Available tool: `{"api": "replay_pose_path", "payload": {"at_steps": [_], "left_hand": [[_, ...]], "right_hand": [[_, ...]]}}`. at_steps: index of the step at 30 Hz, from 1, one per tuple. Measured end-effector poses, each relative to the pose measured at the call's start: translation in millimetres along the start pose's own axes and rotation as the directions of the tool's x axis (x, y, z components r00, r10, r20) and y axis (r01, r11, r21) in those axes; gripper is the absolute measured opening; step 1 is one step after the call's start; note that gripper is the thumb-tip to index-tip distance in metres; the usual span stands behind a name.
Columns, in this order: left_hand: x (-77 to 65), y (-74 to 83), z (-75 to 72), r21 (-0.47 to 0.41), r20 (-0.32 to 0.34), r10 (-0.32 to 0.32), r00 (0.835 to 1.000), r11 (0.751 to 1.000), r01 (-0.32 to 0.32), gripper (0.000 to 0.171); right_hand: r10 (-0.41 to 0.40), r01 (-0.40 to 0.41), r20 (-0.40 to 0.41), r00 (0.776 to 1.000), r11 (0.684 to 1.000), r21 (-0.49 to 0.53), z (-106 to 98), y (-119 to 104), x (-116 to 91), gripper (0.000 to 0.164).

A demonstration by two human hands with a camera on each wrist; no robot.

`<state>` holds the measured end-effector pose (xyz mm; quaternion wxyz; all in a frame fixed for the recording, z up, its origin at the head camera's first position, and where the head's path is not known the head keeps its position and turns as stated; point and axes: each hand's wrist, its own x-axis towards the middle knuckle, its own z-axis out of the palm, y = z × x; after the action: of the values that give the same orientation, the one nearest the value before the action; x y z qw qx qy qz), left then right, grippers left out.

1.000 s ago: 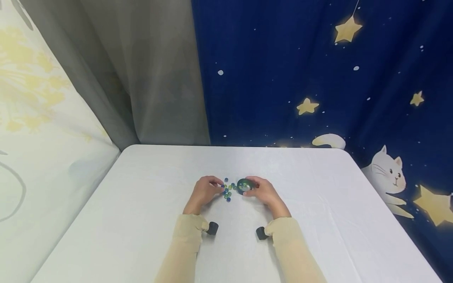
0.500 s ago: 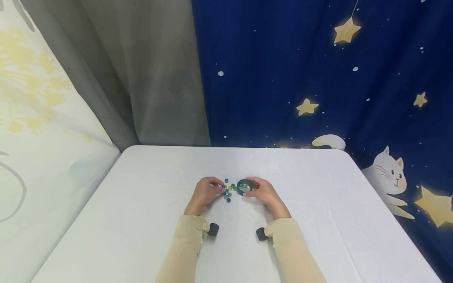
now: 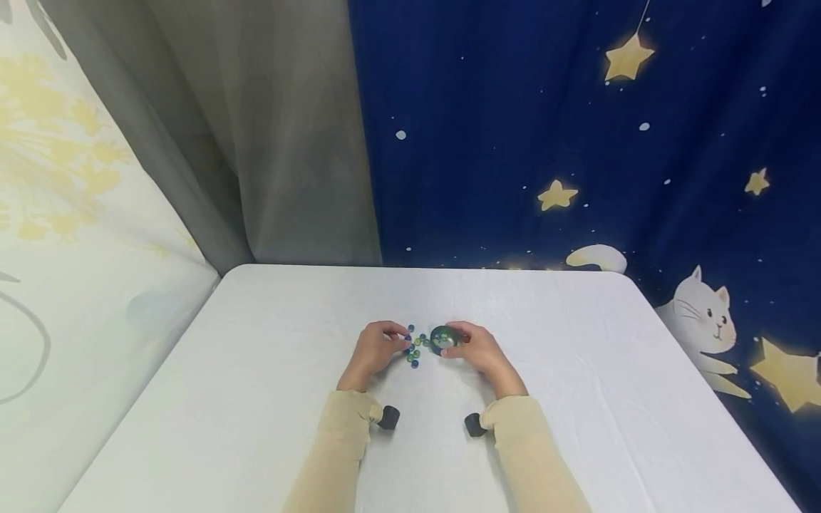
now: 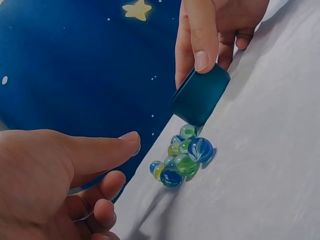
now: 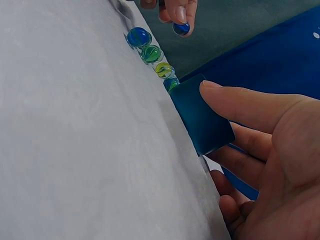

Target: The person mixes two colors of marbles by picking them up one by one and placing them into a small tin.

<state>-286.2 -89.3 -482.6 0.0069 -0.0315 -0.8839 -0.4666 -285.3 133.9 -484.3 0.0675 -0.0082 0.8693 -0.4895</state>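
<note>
Pinching a blue marble (image 5: 181, 29), the left hand (image 3: 375, 348) has edged slightly right by the loose marbles (image 4: 186, 164) on the counter (image 3: 256, 356); the right hand (image 3: 482, 349) grips the teal cup (image 5: 202, 117) to their right, this marble still outside.

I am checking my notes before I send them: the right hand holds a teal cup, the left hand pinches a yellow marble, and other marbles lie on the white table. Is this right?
Not fully: the pinched marble is blue, as the right wrist view shows. The left hand pinches it, the right hand holds the teal cup, and other marbles lie on the white table.
</note>
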Motion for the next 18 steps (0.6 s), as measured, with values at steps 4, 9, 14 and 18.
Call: {"api": "replay_pose_path", "payload": {"at_steps": [4, 9, 14, 18], "left_hand": [[1.2, -0.3, 1.2, -0.014, -0.012, 0.02, 1.0, 1.0, -0.02, 0.015], [2.4, 1.6, 2.4, -0.037, -0.029, 0.037, 0.999, 0.999, -0.038, 0.015], [2.4, 4.6, 5.5, -0.043, -0.045, 0.075, 0.996, 0.996, -0.077, 0.014], [2.0, 7.4, 10.5, -0.046, -0.048, 0.103, 0.994, 0.993, -0.105, 0.014]], "right_hand": [[-0.002, 0.002, 0.002, 1.0, 1.0, 0.003, -0.4, 0.3, -0.7, 0.056], [-0.001, 0.001, 0.003, 1.0, 1.0, 0.002, -1.0, 0.3, -0.6, 0.055], [-0.003, 0.003, 0.002, 1.0, 1.0, 0.005, -0.7, 0.5, -0.7, 0.054], [-0.012, 0.012, 0.001, 1.0, 1.0, 0.005, -0.9, -0.4, -0.9, 0.054]]}}
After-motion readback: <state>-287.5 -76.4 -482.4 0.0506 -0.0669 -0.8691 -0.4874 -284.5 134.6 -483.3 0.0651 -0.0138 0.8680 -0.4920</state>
